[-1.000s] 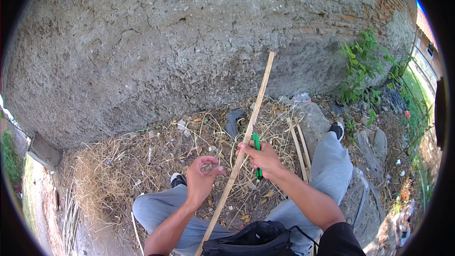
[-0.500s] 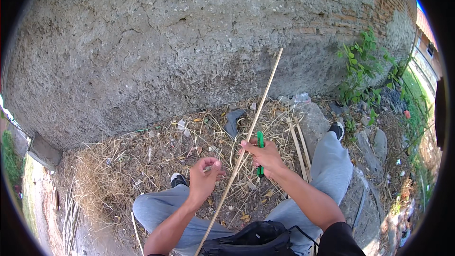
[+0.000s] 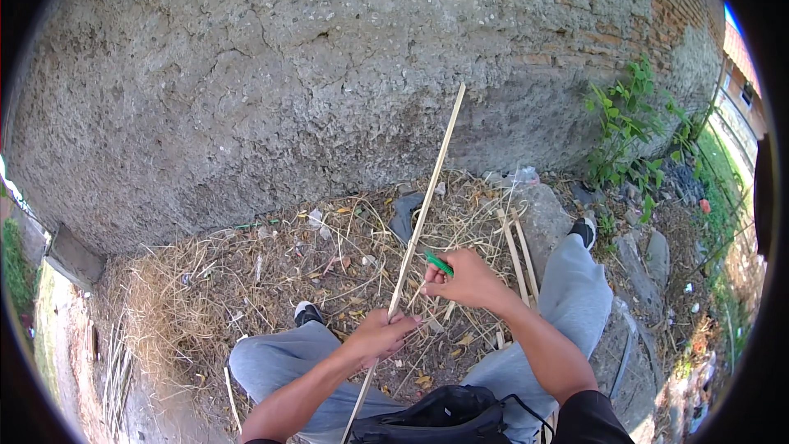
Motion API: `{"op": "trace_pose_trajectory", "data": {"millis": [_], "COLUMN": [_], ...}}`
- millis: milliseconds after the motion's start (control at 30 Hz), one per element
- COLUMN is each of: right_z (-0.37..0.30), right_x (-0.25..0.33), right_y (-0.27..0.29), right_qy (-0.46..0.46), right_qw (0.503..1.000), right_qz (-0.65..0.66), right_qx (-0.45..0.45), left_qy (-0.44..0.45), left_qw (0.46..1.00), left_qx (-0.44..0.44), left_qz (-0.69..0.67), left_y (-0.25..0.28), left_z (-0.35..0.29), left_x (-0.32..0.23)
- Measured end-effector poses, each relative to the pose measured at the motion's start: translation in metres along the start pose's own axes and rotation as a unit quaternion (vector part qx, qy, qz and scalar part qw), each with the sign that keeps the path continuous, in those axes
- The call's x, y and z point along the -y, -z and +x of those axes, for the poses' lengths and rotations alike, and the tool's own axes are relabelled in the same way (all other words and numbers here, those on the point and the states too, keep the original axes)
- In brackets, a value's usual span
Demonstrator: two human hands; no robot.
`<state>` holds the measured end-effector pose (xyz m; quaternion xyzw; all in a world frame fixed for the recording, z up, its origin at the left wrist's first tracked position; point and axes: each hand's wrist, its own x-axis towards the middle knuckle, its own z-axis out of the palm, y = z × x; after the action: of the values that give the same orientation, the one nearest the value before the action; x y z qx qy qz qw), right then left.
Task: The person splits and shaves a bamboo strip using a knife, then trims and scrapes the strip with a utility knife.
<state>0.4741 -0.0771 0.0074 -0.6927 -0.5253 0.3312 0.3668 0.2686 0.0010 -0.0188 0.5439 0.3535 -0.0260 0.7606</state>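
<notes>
A long, thin bamboo strip (image 3: 431, 193) slants up from my lap toward the wall. My left hand (image 3: 380, 335) is closed around its lower part, the thumb pointing to the right. In my right hand (image 3: 468, 279) is a green utility knife (image 3: 439, 263), gripped with curled fingers just right of the strip. The knife's front end points up and left at the strip; whether its blade touches the strip I cannot tell.
Curled shavings (image 3: 177, 296) litter the ground before a rough wall (image 3: 271, 115). Cut strips (image 3: 516, 255) lie beside my right leg, near a stone slab (image 3: 542, 214). A black bag (image 3: 436, 415) rests on my lap. A leafy plant (image 3: 629, 119) grows at the wall's right.
My left hand has moved down and taken hold of the strip. My right hand has let go of the strip and turned the knife from upright to slanting toward it. The strip's top shifted left.
</notes>
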Motion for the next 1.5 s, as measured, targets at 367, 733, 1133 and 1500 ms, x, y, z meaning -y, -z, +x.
{"op": "trace_pose_trajectory", "data": {"millis": [367,733,1133,1500], "right_z": [-0.010,0.008,0.024,0.031], "right_x": [0.000,-0.023,-0.029,-0.026], "right_y": [-0.050,-0.064,-0.056,-0.047], "right_qy": [0.037,0.110,0.160,0.139], "right_qw": [0.947,0.896,0.866,0.870], "right_qz": [-0.299,-0.366,-0.383,-0.377], "right_qx": [-0.108,-0.225,-0.278,-0.286], "left_qy": [-0.102,-0.195,-0.189,-0.155], "left_qw": [0.985,0.897,0.901,0.891], "left_qx": [-0.064,-0.203,-0.204,-0.188], "left_qz": [0.124,0.339,0.333,0.383], "left_y": [0.004,-0.011,-0.013,-0.012], "left_z": [0.010,-0.009,-0.010,-0.014], "left_x": [0.012,0.009,0.000,-0.018]}}
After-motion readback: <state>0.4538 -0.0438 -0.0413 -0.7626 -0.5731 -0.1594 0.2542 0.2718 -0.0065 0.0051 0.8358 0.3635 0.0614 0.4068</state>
